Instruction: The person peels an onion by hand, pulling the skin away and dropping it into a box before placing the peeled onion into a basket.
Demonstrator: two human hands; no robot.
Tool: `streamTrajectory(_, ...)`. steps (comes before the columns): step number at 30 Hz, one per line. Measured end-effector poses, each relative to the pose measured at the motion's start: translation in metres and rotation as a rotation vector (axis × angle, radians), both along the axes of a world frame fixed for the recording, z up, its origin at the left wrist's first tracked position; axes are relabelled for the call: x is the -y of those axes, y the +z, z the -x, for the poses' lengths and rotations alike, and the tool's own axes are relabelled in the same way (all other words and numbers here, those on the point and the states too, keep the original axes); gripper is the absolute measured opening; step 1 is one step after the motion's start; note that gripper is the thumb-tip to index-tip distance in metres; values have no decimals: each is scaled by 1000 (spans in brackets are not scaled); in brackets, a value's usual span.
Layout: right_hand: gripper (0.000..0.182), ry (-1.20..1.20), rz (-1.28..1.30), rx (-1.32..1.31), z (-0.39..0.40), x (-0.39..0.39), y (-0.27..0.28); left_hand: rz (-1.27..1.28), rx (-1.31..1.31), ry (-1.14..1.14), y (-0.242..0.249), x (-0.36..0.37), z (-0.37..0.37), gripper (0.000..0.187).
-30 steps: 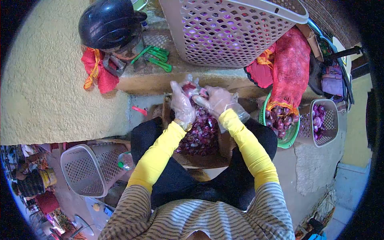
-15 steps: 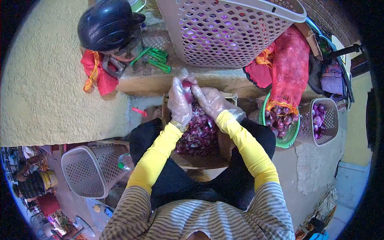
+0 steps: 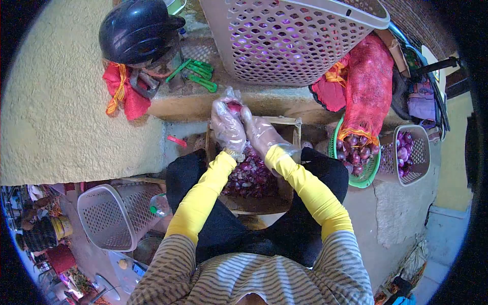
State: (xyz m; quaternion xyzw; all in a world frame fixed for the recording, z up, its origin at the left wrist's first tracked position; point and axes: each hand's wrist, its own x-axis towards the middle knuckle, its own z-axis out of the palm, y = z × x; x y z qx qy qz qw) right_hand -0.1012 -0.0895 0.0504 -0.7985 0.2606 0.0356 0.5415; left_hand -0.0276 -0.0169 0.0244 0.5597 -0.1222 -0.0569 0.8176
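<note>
Red onion (image 3: 235,107) held in the left hand (image 3: 230,128), over the far edge of the box (image 3: 282,121), and now the right hand (image 3: 261,135) draws closer, its grip unclear, suggesting two-handed work.

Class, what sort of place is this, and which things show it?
Probably an informal onion-peeling spot: a box holding what look like onion skins, a red mesh sack, and a green basket of onions.
</note>
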Motion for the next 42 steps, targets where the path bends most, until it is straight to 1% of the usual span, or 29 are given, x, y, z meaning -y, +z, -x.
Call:
streamTrajectory(1, 73, 0, -1, 1, 0, -1, 4, -1, 1, 0, 0, -2, -2, 49)
streamTrajectory(3, 72, -58, -208, 26, 2, -6, 9, -214, 252, 39, 0, -8, -8, 46)
streamTrajectory(4, 72, -88, -311, 37, 4, -8, 10, -213, 251, 38, 7, -9, -8, 46)
streamTrajectory(6, 74, -148, -519, 61, 5, -15, 11, -222, 376, 15, 21, -10, -8, 46)
streamTrajectory(7, 74, -148, -519, 63, 2, -18, 7, -222, 378, 15, 26, -10, -8, 46)
streamTrajectory(9, 75, -271, -832, 153, -2, -25, -4, -224, 393, 7, 32, -12, -7, 45)
streamTrajectory(12, 76, -268, -906, 137, 6, -30, 38, -294, 398, 22, 35, -16, -5, 44)
streamTrajectory(13, 76, -266, -905, 136, 5, -29, 31, -294, 397, 24, 39, -17, -4, 44)
streamTrajectory(15, 74, -304, -870, 35, 2, -26, 11, -312, 427, 3, 48, -20, -2, 44)
streamTrajectory(16, 74, -302, -869, 33, 5, -21, 16, -313, 425, 6, 45, -19, -3, 44)
streamTrajectory(18, 73, -23, -87, 40, 14, -7, 33, -224, 448, 5, 36, -14, -7, 43)
streamTrajectory(19, 73, -24, -86, 41, 16, -4, 35, -224, 448, 4, 37, -13, -5, 43)
streamTrajectory(21, 74, -98, 24, 72, 20, 0, 37, 66, -114, -272, 38, -14, -1, 46)
streamTrajectory(22, 68, -124, 210, 216, 14, 1, 31, 142, -115, -394, 33, -17, -3, 52)
streamTrajectory(23, 68, -123, 209, 216, 14, 6, 28, 141, -116, -394, 27, -18, -5, 52)
streamTrajectory(25, 66, -51, 476, 112, 16, 13, 30, 273, -475, -457, 18, -19, -9, 58)
streamTrajectory(26, 69, -28, 511, 77, 16, 16, 34, 295, -551, -399, 15, -16, -8, 61)
streamTrajectory(27, 69, -26, 512, 77, 16, 17, 39, 296, -551, -398, 12, -16, -9, 61)
streamTrajectory(29, 75, 27, 651, -11, 17, 17, 50, 301, -675, -427, 11, -18, -10, 64)
streamTrajectory(30, 75, 28, 651, -11, 18, 17, 58, 301, -675, -427, 10, -19, -10, 64)
streamTrajectory(32, 74, 92, 605, -71, 18, 18, 71, 333, -719, -501, 12, -22, -10, 67)
streamTrajectory(34, 75, 86, 611, -90, 17, 18, 74, 327, -715, -501, 17, -22, -7, 67)
streamTrajectory(38, 75, 104, 623, -80, 17, 16, 76, 295, -744, -487, 13, -22, -9, 68)
streamTrajectory(39, 75, 104, 622, -82, 17, 16, 73, 294, -745, -486, 11, -21, -8, 68)
streamTrajectory(41, 75, 155, 597, -93, 13, 17, 57, 280, -678, -387, 6, -19, -8, 68)
streamTrajectory(42, 75, 155, 597, -93, 11, 16, 47, 280, -678, -386, 5, -16, -7, 68)
